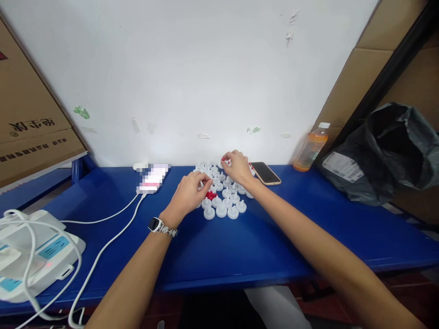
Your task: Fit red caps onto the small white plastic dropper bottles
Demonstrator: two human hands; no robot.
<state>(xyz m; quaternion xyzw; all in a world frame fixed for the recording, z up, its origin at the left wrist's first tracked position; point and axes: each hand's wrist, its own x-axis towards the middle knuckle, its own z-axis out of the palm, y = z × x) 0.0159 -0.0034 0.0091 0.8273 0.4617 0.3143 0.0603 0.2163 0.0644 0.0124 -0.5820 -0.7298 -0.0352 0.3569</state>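
Several white round caps, each with a thin upright spout (221,210), stand close together on the blue table (206,256). A small pile of red bits (211,195) lies among them, beside my left hand. My left hand (192,191), with a watch on its wrist, is closed in a pinch over the left side of the caps; whatever is between its fingertips is too small to tell. Further back, my right hand (237,167) pinches a small red piece (223,160) above the rear caps. More red bits show at the caps right of this hand.
A dark-screened phone (265,173) lies right of the caps. Another phone (154,178), blurred and with a cable plugged in, is at left. A power strip (41,256), an orange drink bottle (311,147), a black plastic bag (377,151) and cardboard boxes (30,105) flank the table.
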